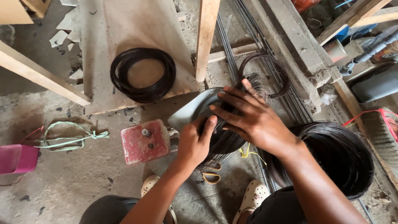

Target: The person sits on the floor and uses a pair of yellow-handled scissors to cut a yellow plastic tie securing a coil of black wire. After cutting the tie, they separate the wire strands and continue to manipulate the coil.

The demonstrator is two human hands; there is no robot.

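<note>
Landmark: the red metal block point(145, 142) on the concrete floor.

Bundle of thin dark wire point(226, 139) — just right of the red block, under both hands. Its strands run long-axis from near the person's feet up and away toward the steel rods, and the far ends fan out loose beyond the fingertips. A yellow tie point(248, 152) shows at its lower right edge.

Left hand point(195, 143): right of the block, fingers curled shut around the near part of the bundle, thumb up against a grey curved metal plate point(192, 108) that sits just above and right of the block.

Right hand point(253, 118): farther right of the block, fingers spread and mostly straight, pressed flat over the bundle's upper part. It covers the wire rather than clasps it; whether the thumb grips underneath, cannot tell.

Other wire: a neat black coil point(143, 74) lies on a board point(103, 29) above the block; a big dark coil point(336, 153) sits well to the right, partly behind the right forearm; a thin single loop point(265, 72) rests on the steel rods point(248, 25) up and right.

Left of the block — pale green strap point(68, 135), then a pink container point(16, 158) at the frame edge, contents not visible.

Below the block: two pale clogs point(253, 198).
</note>
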